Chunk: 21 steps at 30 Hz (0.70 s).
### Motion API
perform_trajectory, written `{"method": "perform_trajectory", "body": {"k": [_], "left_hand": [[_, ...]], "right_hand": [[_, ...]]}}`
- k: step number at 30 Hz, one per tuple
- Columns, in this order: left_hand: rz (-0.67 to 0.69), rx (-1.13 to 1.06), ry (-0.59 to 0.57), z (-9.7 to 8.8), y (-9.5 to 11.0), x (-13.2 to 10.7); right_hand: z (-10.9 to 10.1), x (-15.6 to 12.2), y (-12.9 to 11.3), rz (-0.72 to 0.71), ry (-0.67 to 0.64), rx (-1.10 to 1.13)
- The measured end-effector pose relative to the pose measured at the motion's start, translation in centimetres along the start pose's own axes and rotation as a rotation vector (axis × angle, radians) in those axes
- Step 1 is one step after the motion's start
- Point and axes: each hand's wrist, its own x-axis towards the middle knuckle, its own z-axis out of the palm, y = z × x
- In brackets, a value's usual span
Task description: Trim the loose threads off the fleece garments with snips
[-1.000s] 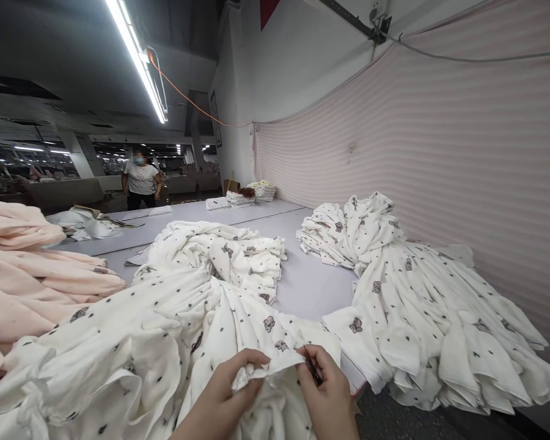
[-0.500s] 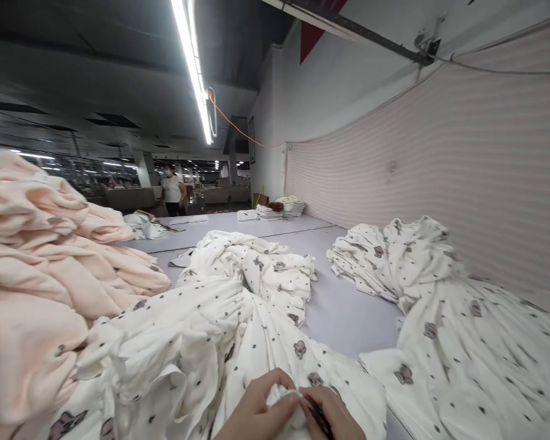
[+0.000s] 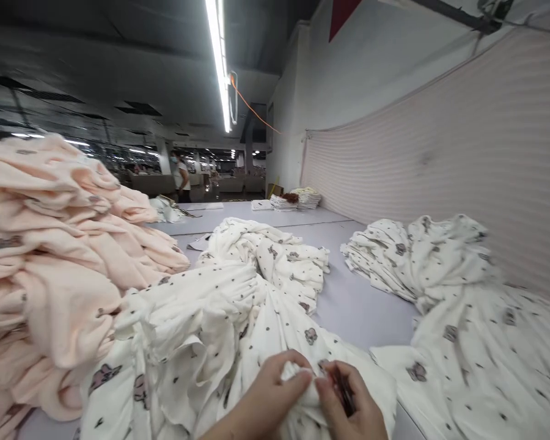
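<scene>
The left hand (image 3: 282,391) is pinching white, dark-dotted fabric (image 3: 275,324) while the right hand's (image 3: 351,397) grip is holding a slim dark tool (image 3: 346,391), work seemingly being unfinished.

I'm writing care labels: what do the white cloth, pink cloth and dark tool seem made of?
White cloth: matt, soft fabric, perhaps cotton, judging by its limp, fine folds.
Pink cloth: matt, plush-looking fabric, maybe fleece, from its plump, rounded folds.
Dark tool: smooth, possibly metal, since it glints; blur leaves that open.
</scene>
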Motion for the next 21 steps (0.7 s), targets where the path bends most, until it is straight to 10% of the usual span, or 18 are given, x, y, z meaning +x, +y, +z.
{"method": "perform_trajectory", "body": {"k": [10, 21], "left_hand": [[0.031, 0.033, -0.119, -0.4, 0.4, -0.1], [0.137, 0.203, -0.185, -0.5, 1.9, 0.6]], "right_hand": [[-1.7, -0.4, -1.5, -0.04, -0.266, -0.032], [-2.9, -0.5, -1.0, 0.191, -0.168, 0.213]]}}
